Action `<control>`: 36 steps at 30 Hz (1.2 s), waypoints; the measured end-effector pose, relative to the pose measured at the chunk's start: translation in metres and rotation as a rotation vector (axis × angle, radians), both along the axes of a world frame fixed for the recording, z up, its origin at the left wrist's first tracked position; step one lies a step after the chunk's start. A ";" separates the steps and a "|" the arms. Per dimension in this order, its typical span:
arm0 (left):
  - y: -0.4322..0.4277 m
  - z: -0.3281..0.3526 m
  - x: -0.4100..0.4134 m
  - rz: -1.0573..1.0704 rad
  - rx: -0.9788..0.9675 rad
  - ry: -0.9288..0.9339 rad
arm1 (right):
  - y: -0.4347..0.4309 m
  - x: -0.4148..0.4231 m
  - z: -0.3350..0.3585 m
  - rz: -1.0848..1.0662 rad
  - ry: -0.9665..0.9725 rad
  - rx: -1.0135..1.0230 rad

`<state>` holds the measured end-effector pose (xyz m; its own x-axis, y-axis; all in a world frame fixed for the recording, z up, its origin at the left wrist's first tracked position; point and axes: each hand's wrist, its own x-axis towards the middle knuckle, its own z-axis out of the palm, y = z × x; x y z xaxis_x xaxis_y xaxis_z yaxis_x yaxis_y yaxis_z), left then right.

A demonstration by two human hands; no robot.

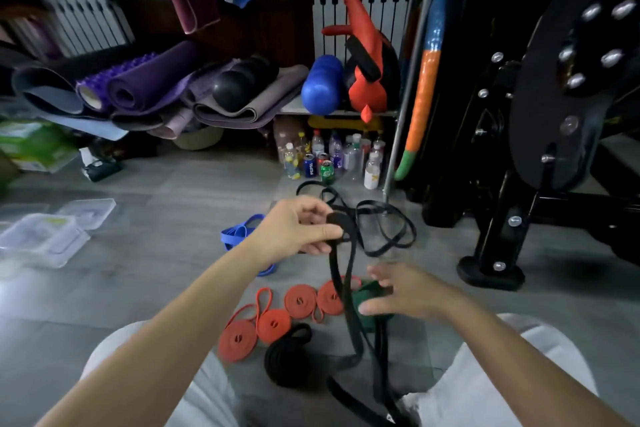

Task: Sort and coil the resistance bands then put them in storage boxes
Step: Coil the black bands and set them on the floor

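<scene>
left hand [298,229] pinches black band [349,291] by its top, band hanging below | right hand [405,291] right of black band, at green coil [372,293], blurred, grip unclear

Setting: gym storage corner. Evidence: rolled yoga mats [145,80] piled at left, blue foam roller [322,85], red padded bag [367,80], black machine frame [512,163] at right, radiator [381,0] on back wall, drink bottles [332,156] on grey floor [173,211]

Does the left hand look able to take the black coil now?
Likely not yet: the left hand pinches the long black band and holds it up. The black coil lies uncovered on the floor, close by, so a freed hand should reach it.
</scene>
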<state>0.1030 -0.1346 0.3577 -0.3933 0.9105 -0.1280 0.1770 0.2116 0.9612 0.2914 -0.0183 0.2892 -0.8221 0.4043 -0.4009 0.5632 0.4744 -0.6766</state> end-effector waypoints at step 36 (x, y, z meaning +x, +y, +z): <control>-0.035 -0.031 0.041 -0.142 -0.109 0.412 | -0.032 0.011 0.011 -0.183 0.444 -0.004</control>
